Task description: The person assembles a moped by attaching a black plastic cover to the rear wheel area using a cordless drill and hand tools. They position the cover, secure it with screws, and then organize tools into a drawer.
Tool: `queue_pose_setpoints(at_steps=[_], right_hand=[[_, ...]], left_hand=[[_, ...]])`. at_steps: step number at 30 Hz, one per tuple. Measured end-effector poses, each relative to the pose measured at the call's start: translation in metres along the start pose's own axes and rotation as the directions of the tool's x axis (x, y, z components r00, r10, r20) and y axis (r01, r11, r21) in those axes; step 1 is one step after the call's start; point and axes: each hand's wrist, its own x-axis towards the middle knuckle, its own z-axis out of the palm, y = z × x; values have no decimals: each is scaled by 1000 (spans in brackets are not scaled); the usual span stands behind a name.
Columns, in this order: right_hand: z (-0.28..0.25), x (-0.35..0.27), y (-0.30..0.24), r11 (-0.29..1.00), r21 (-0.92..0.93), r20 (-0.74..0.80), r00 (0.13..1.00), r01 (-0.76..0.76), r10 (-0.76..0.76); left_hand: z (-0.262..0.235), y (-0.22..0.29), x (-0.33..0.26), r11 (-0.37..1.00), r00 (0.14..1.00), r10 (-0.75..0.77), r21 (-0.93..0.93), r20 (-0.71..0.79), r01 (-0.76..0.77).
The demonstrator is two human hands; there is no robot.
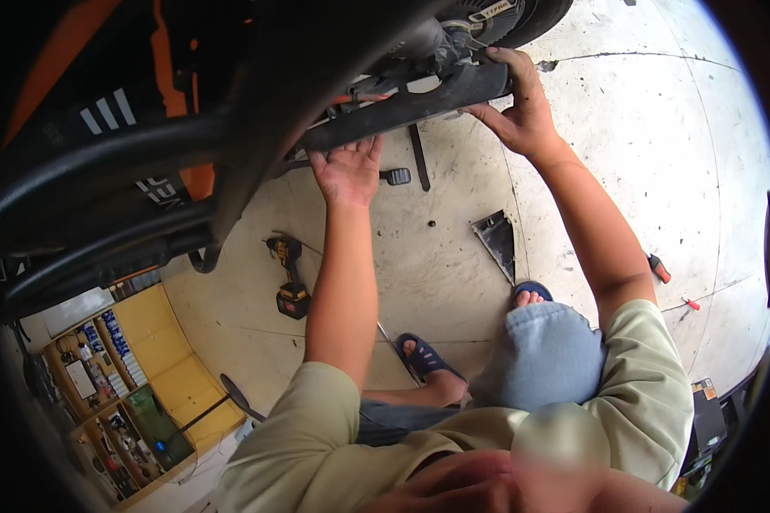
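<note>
A long black plastic trim panel (419, 103) runs along the lower side of a black and orange motorbike (171, 77). My right hand (529, 111) grips its right end, fingers over the top and thumb beneath. Under its left part is my left hand (348, 175), palm turned up, with the fingers curled around the lower edge and their tips hidden behind it. Part of a mechanism with a red cable or hose (359, 98) shows above the panel. A black ribbed pedal (395, 176) sticks out beside my left hand.
On the pale floor lie a cordless drill (289, 278), a triangular black plastic piece (496, 239), a black strip (419, 158) and a red-handled tool (659, 268). A yellow cabinet (180, 350) with parts compartments stands at lower left. The wheel (539, 19) is at the top.
</note>
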Motion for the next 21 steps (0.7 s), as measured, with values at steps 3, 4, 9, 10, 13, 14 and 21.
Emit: queue_pose_setpoints(at_steps=[3, 4, 9, 10, 13, 14, 21], right_hand=[[-2, -24, 28, 995, 15, 31, 995, 95, -95], [-1, -33, 36, 995, 57, 16, 997, 78, -79], [9, -44, 37, 990, 127, -45, 997, 61, -56], [8, -44, 37, 988, 152, -42, 999, 25, -18], [-11, -32, 35, 978, 179, 202, 977, -108, 70], [-36, -16, 37, 963, 212, 403, 912, -167, 69], [-4, 10, -9, 977, -76, 27, 979, -198, 201]], left_hand=[[0, -6, -7, 999, 999, 0, -45, 33, 1], [1, -6, -5, 1000, 999, 3, -23, 32, -2], [1, 0, -5, 999, 998, 38, 21, 55, -39], [2, 0, -4, 998, 998, 31, 55, 57, -34], [4, 1, -5, 995, 1000, -6, 99, 13, 4], [6, 1, -4, 993, 1000, 0, 114, 5, 0], [23, 7, -12, 989, 971, 33, 148, -238, 2]])
